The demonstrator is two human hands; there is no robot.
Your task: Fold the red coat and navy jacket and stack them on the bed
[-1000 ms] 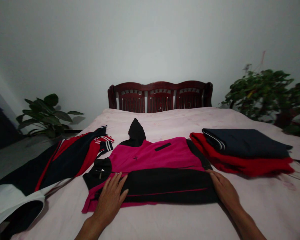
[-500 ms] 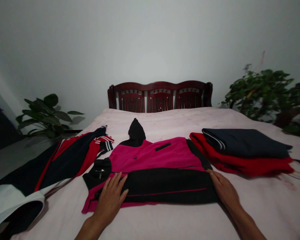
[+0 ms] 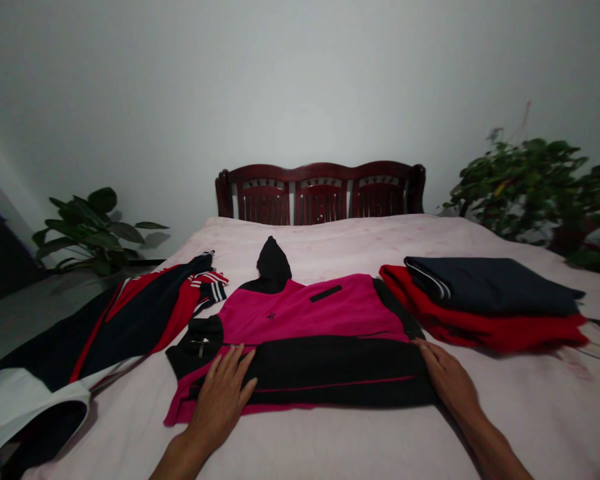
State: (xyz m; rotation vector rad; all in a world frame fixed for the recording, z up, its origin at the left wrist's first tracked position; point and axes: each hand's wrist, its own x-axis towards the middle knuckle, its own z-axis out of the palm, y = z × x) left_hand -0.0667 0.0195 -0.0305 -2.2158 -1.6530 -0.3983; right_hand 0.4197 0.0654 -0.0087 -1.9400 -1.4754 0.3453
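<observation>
A magenta and black hooded jacket [image 3: 300, 310] lies spread sideways on the bed, its black hood [image 3: 273, 263] pointing away from me. The near part is folded over, so a long black panel [image 3: 335, 370] with a thin magenta stripe lies along the front. My left hand [image 3: 225, 387] rests flat on the left end of this fold, fingers apart, beside a small zip pull [image 3: 200, 343]. At the right end, my right hand [image 3: 447, 377] touches the jacket's edge with its fingers stretched out. The thumb of that hand is hidden.
A navy and red jacket [image 3: 130, 320] with white parts lies at the left. Folded navy clothing [image 3: 495, 283] sits on folded red clothing [image 3: 505, 330] at the right. Pink bedding [image 3: 360, 443] covers the bed, with a dark wooden headboard [image 3: 320, 193] behind. Leafy plants [image 3: 525, 183] flank it.
</observation>
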